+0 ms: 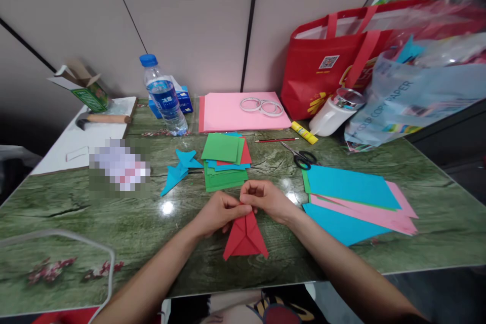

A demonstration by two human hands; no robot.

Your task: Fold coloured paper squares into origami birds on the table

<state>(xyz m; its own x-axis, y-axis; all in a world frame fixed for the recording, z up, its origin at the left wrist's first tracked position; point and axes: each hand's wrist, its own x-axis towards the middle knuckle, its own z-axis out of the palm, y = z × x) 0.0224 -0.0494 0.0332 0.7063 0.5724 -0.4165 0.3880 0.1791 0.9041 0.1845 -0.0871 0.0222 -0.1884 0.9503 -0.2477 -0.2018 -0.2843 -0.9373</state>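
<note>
- Pinching the narrow upper end of a red folded paper (247, 243), the left hand (222, 213) lays its thumb along the top, the other fingers curled behind.
- The right hand (268, 200) grips the same tip, its thumb and bent forefinger close together, touching or nearly touching the left thumb; which layer each fingertip grasps cannot be told.
- The red piece is at the near edge of the green marble-patterned table (125, 223), between the forearms, its wide end toward the person, with creases running down its middle.
- Beyond the hands sits a loose stack of paper squares, a green square (220, 148) uppermost, with red and blue edges showing.
- Just left of the stack lies a blue folded paper figure (181, 169) with pointed ends.
- To the right, blue sheets (351, 187) overlap pink sheets (402, 201); black-handled scissors (304, 159) lie just beyond them.
- Farther back are a pencil (277, 140), a yellow glue stick (304, 132) and a pile of pink paper (222, 111) bearing two pale rings (260, 106).
- A blue-capped water bottle (166, 101) stands at back left; a white mug (327, 117) lies tilted before a red shopping bag (307, 68).
</note>
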